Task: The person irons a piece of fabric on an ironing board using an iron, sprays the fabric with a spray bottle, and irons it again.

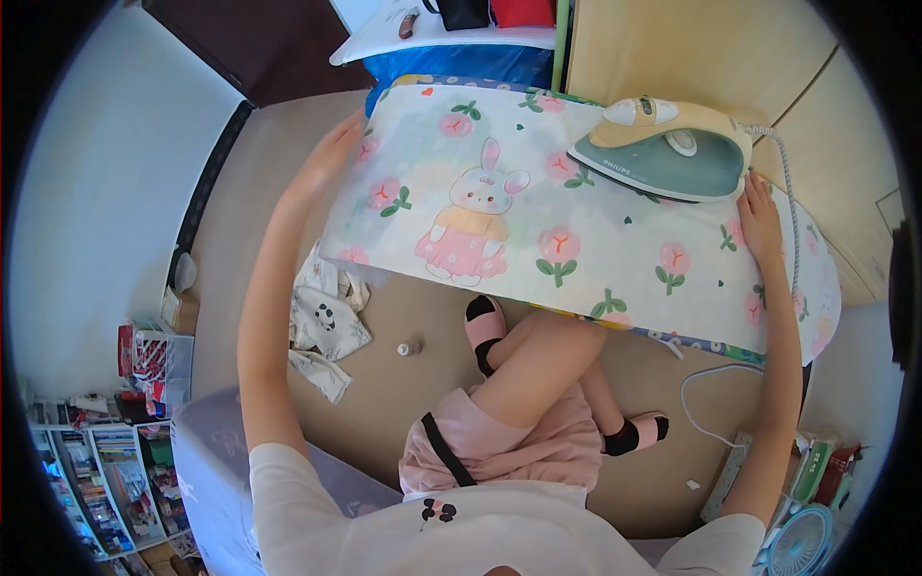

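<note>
A white cloth point(615, 259) printed with pink flowers and a rabbit lies spread over an ironing board point(812, 226). My left hand point(334, 154) is at the cloth's far left edge, its fingers stretched out along it and the fingertips partly hidden. On the right, my right hand point(760, 219) rests on the cloth with fingers extended, right beside the heel of a cream and green iron point(687, 158). The iron sits on the far right part of the cloth, tip pointing left, its grey cord point(789, 182) running down past my right wrist.
Panda-print fabric point(325, 312) and a small white bottle point(410, 348) lie on the floor. A white cable leads to a power strip point(727, 475). Beyond the board is a blue-covered surface point(461, 63); wooden cabinets point(691, 48) stand behind. A fan point(799, 540) is lower right.
</note>
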The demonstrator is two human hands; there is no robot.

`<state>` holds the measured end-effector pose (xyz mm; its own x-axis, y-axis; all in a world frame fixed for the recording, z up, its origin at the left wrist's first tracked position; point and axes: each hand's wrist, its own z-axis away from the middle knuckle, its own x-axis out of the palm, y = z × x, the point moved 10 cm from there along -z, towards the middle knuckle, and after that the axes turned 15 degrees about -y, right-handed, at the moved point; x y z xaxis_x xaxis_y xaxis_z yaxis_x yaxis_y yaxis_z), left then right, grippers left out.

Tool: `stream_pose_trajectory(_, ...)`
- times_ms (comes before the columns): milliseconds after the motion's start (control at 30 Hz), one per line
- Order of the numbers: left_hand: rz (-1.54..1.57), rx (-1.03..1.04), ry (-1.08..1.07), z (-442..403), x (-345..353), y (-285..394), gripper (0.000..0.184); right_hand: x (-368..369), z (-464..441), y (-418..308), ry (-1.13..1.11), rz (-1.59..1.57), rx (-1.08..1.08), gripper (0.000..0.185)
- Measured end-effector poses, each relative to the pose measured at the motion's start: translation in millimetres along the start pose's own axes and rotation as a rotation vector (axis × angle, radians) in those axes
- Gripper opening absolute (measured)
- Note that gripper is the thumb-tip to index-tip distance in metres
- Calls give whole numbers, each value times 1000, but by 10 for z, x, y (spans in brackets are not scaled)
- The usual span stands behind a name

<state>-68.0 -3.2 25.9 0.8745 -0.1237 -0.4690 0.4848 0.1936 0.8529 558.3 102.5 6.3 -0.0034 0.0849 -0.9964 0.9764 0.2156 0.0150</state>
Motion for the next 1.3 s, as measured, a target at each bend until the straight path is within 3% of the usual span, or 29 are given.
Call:
stream_pose_trajectory(100,-60,91,-19,-370,165,288,52,-20,12,-19,-4,-16,2,43)
stream_pose_trajectory(167,-917,365,137,-740,254,421,44,-31,30,-38,-8,-25,7,43)
stream_pose_trajectory(300,-723,555,131,-1111,14,410,35,-69,38,-26,-6,-39,15,42)
stream_pose_trajectory(400,-434,426,79,-1300,-339,275,20,-81,47,-62,-11,-56,14,42)
stream_pose_trajectory(467,-177,110,-170,-1534,-369,-74,15,-70,58,-49,-22,-64,24,42)
stream_pose_trajectory(500,-235,114,-265,-1462,-264,68,14,-71,61,-42,-15,-61,23,42)
stream_pose_trajectory(633,-230,199,-300,-1556,-243,195,16,-32,44,-24,-16,-50,4,43)
stream_pose_trajectory(933,-270,134,-154,-1639,-373,94,14,-94,53,-32,-59,-38,86,45)
stream_pose_trajectory(1000,-587,476,135,-1453,-393,452,17,-106,16,-12,8,-51,26,43)
stream_pose_trajectory(1067,-708,525,166,-1260,-155,715,19,-250,47,-30,71,-60,-29,42)
stream_pose_trajectory(1133,-833,562,220,-1040,74,1052,21,-281,-21,75,-42,-562,215,36)
stream_pose_trajectory(1200,-660,602,-45,-1025,503,1287,18,-357,-97,78,22,-632,199,29)
stream_pose_trajectory(1267,-674,672,-133,-1119,866,1457,20,-633,-114,-214,229,-270,-86,21)
stream_pose_trajectory(1300,-678,684,-128,-1168,1010,1508,20,-602,-142,-184,241,-267,-83,21)
